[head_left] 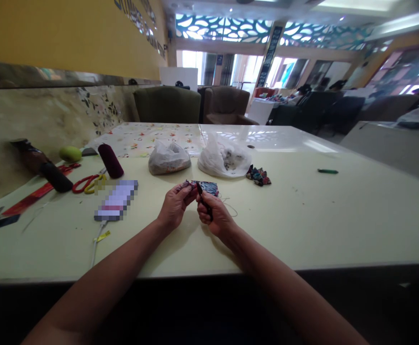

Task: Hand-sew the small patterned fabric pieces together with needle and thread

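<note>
My left hand (173, 206) is closed, pinching a small piece of patterned fabric (191, 184) above the table. My right hand (217, 214) wraps round dark thread snips (205, 203), whose pointed tip reaches the fabric beside my left fingertips. Just behind my hands is a blue, white and dark patterned fabric piece (208, 188); whether it joins the held piece I cannot tell. A loose thread (234, 207) curls on the table to the right of it.
On the table (303, 230) stand two white plastic bags (169, 158), with folded fabric pieces (259, 176) alongside. A green pen-like item (328, 171) lies right. At left are a phone (116, 201) on a cable, scissors (87, 184), a maroon thread cone (110, 161) and a green fruit (70, 154).
</note>
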`<state>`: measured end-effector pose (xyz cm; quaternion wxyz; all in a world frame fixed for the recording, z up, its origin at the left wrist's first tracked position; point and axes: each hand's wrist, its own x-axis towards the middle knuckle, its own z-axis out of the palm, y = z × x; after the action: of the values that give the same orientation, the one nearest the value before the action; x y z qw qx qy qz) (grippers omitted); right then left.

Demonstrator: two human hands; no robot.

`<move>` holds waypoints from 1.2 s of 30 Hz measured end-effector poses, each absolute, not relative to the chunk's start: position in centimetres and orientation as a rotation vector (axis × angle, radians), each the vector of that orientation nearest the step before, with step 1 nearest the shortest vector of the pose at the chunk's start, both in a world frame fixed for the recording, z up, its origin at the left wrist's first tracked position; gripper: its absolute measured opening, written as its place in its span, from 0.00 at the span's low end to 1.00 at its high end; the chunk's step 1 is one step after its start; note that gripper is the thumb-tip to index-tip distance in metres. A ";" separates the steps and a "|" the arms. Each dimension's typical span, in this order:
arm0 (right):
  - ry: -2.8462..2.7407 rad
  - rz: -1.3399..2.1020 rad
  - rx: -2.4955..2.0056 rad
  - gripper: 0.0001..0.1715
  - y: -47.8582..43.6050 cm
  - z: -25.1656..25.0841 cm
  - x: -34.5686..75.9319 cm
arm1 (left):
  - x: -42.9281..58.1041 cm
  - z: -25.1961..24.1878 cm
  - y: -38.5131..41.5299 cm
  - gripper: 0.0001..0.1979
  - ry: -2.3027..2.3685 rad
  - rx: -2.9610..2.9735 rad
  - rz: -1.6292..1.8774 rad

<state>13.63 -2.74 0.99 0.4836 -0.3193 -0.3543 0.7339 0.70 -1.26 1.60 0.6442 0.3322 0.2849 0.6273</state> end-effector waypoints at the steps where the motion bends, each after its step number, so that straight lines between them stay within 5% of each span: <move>1: -0.862 1.783 -0.774 0.22 -2.7 0.9 13.6 | 0.7 1.6 -1.3 0.10 0.652 0.756 1.426; 36: -0.908 1.784 -0.883 0.23 -2.5 0.8 14.2 | 0.5 0.9 -0.8 0.04 0.695 0.675 1.455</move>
<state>14.21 -2.50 0.79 0.4591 -0.3585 -0.3687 0.7244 0.50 -0.76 0.91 0.6419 0.2963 0.3047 0.6382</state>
